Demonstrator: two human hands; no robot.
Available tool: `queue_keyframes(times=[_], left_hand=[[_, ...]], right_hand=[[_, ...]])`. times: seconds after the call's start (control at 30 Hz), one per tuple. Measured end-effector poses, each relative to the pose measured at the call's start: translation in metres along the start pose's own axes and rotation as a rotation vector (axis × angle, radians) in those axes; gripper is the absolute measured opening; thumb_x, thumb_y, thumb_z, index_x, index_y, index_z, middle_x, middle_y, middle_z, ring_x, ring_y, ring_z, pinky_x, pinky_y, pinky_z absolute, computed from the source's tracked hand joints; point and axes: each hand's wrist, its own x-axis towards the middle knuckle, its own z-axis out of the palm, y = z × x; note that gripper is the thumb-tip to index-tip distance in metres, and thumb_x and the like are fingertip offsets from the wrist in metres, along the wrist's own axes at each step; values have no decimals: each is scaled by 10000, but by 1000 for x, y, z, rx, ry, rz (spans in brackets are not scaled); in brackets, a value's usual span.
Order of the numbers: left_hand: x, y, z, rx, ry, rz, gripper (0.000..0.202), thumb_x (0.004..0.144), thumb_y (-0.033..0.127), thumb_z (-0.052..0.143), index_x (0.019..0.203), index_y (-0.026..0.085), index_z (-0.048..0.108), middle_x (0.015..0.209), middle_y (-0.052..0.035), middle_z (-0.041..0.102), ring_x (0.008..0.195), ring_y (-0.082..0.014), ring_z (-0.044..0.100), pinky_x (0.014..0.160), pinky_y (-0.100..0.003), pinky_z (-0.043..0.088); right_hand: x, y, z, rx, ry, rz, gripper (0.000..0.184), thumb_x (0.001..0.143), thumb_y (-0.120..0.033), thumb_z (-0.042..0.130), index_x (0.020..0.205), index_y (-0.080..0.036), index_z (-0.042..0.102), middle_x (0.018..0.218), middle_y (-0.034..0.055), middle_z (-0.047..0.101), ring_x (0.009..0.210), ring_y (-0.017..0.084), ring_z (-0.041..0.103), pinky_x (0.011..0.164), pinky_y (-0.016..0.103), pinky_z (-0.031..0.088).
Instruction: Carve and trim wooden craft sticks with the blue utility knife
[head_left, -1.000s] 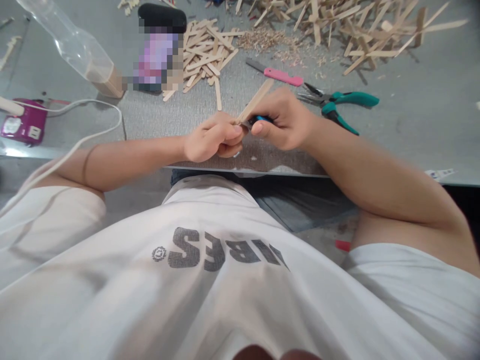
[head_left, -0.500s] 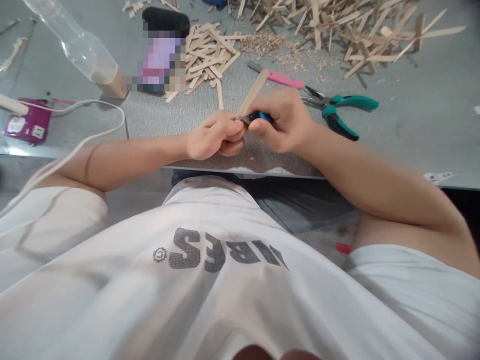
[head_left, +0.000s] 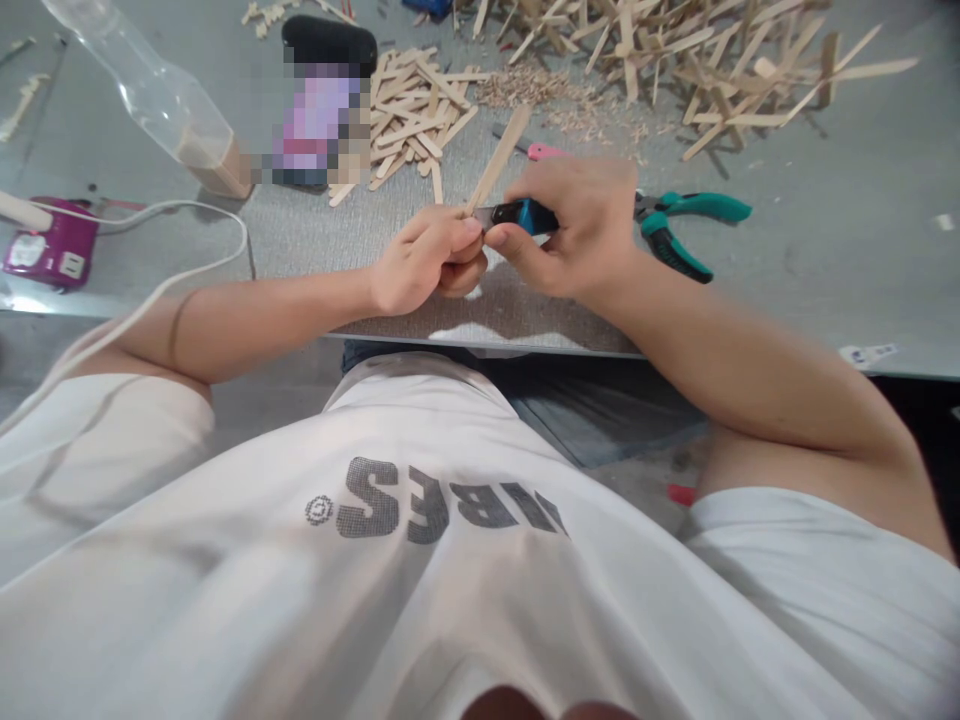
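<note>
My left hand (head_left: 427, 260) is closed around the lower end of a flat wooden stick (head_left: 499, 157) that slants up and to the right. My right hand (head_left: 577, 225) is closed on a blue-handled knife (head_left: 525, 214), its blade meeting the stick just by my left fingertips. Both hands hover over the near edge of the grey table (head_left: 825, 260).
Teal-handled pliers (head_left: 686, 220) and a pink-handled cutter (head_left: 541, 151) lie behind my right hand. Piles of wooden sticks (head_left: 409, 110) and shavings spread along the back. A phone (head_left: 322, 100), a clear plastic bag (head_left: 150, 90) and a purple socket block (head_left: 49, 250) with a white cable sit at left.
The stick has swung more upright and my right hand has shifted up and to the right, showing more of the knife's blue handle. My left hand has barely moved.
</note>
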Motion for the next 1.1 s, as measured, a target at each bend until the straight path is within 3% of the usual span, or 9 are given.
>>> queue_keyframes(times=[0.13, 0.23, 0.33, 0.43, 0.6, 0.8, 1.1], left_hand=[[-2, 5, 1, 1, -21, -10, 568, 1165, 381, 582, 707, 279, 261, 584, 90, 191, 525, -71, 102, 574, -285, 157], [-2, 3, -1, 39, -4, -25, 580, 1159, 465, 610, 722, 288, 271, 604, 90, 198, 527, -76, 141, 571, -292, 173], [-1, -3, -7, 82, 3, -19, 582, 1127, 546, 651, 751, 296, 284, 623, 99, 193, 537, -74, 148, 561, -299, 148], [0, -6, -11, 126, -25, -12, 589, 1099, 570, 693, 746, 294, 312, 599, 106, 225, 542, -61, 173, 573, -287, 128], [-3, 1, -6, 158, 31, -27, 541, 1185, 589, 551, 776, 283, 373, 625, 105, 243, 547, -57, 187, 618, -273, 162], [-2, 7, -3, 128, 62, -36, 516, 1110, 531, 633, 712, 263, 442, 564, 77, 290, 517, -86, 192, 588, -315, 130], [2, 5, -1, 58, 42, 44, 533, 1080, 475, 656, 644, 268, 431, 512, 95, 222, 458, -81, 152, 547, -323, 81]], right_hand=[[-3, 8, 3, -81, 70, -61, 697, 1069, -967, 449, 969, -328, 707, 795, 62, 664, 746, 280, 610, 776, 484, 466], [-1, 9, 2, -49, 52, -73, 670, 1079, -947, 485, 992, -319, 701, 794, 48, 639, 748, 264, 581, 812, 471, 464], [2, 7, 0, 61, -11, -107, 616, 1133, -860, 470, 947, -298, 640, 734, 16, 565, 666, 222, 480, 731, 444, 388], [4, 6, 0, 110, -49, -106, 680, 1105, -917, 450, 894, -288, 600, 691, 2, 524, 624, 205, 440, 687, 435, 347], [0, 9, 1, 28, -53, 34, 770, 1012, -1047, 435, 956, -318, 673, 770, 55, 646, 749, 270, 557, 784, 470, 471], [0, 11, 1, 36, 8, 99, 687, 966, -1038, 564, 984, -361, 680, 774, 48, 643, 860, 306, 612, 904, 497, 537], [9, -4, -14, 138, -223, 146, 699, 1018, -1000, 528, 885, -327, 662, 756, 42, 614, 743, 287, 584, 804, 516, 536]])
